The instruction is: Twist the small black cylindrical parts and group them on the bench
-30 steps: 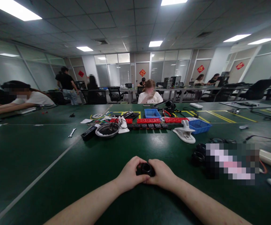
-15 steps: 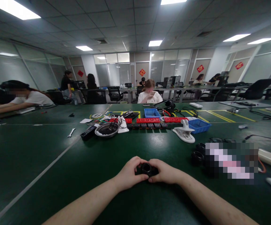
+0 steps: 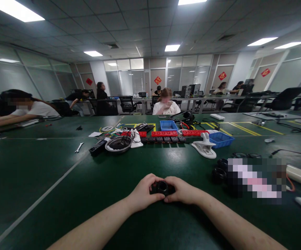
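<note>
Near the front middle of the green table (image 3: 108, 194), both hands are closed round a small black part with a round opening (image 3: 162, 187). The ring-shaped opening faces up toward me, and much of the part is hidden by my fingers. My left hand (image 3: 145, 192) grips its left side, thumb along the near edge. From the other side, my right hand (image 3: 183, 191) holds the right end, its thumb meeting the left thumb in front. What exactly the part is, I cannot tell.
Farther ahead lie a round black dish (image 3: 118, 144), red socket strips (image 3: 164, 133), a white clip base (image 3: 205, 149) and a blue bin (image 3: 221, 139). A wrench (image 3: 79, 148) rests to the left. Black round parts (image 3: 219, 174) sit at the right. A person (image 3: 166, 106) sits opposite.
My hands and the black part stay almost still. In the background at the left, a standing person has bent forward over a desk.
</note>
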Demonstrator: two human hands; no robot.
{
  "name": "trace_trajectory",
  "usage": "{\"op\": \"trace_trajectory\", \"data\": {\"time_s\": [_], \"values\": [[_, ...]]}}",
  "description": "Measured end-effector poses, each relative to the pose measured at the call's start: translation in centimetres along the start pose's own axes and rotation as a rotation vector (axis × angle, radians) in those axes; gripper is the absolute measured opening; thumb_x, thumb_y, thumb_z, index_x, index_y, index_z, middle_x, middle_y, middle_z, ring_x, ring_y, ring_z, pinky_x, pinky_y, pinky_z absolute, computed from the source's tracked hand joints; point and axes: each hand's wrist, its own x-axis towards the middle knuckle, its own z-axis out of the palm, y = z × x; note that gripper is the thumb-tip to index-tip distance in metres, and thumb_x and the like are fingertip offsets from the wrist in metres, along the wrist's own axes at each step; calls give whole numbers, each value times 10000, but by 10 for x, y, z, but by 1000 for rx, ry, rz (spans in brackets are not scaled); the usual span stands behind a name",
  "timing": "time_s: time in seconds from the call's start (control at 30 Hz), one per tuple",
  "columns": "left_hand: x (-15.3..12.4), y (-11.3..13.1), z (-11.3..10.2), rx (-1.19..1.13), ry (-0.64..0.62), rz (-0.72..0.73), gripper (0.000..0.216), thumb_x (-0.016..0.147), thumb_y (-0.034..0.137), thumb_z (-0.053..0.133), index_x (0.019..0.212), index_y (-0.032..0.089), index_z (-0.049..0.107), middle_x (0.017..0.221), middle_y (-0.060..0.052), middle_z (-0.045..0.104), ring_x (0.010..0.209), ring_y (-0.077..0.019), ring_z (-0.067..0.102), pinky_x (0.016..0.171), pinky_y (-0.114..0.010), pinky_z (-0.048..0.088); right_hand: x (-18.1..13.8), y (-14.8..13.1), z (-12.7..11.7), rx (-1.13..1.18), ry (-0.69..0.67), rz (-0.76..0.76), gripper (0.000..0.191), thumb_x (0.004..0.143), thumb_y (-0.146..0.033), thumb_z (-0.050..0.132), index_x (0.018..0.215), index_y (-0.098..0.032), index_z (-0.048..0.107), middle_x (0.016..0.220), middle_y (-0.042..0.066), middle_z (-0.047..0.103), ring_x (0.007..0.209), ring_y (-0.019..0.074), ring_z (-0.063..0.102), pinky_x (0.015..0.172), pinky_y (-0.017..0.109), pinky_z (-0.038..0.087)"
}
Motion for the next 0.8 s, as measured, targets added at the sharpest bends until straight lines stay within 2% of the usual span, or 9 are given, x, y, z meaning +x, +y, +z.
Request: {"op": "trace_trajectory", "data": {"time_s": [0.23, 0.47, 0.67, 0.8], "values": [[1, -1, 1, 0, 22, -8, 374, 646, 290, 675, 991, 207, 557, 876, -6, 475, 709, -135, 444, 599, -224, 373, 1, 3, 5, 6, 32, 57, 387, 536, -283, 733, 864, -159, 570, 791, -15, 558, 710, 146, 499, 595, 224, 366], [0, -1, 6, 21, 96, -78, 359, 617, 290, 691, 935, 187, 559, 885, -11, 485, 726, -146, 453, 604, -229, 373, 2, -2, 14, -206, 149, 130, 410, 513, -428, 719, 749, -162, 516, 740, -10, 540, 647, 134, 483, 509, 205, 300], [-1, -2, 10, 64, 196, -117, 358, 595, 256, 701, 912, 181, 552, 873, -6, 497, 762, -156, 463, 652, -244, 377, 2, -8, 25, -414, 295, 166, 407, 557, -503, 661, 736, -164, 523, 737, 31, 557, 652, 165, 499, 556, 247, 322], [-1, -1, 7, 50, 155, -88, 340, 623, 273, 686, 927, 189, 560, 875, -7, 497, 754, -152, 463, 631, -234, 379, 0, -11, 20, -289, 252, 66, 470, 537, -469, 692, 871, -168, 556, 836, 43, 574, 747, 194, 523, 639, 274, 374]]}}
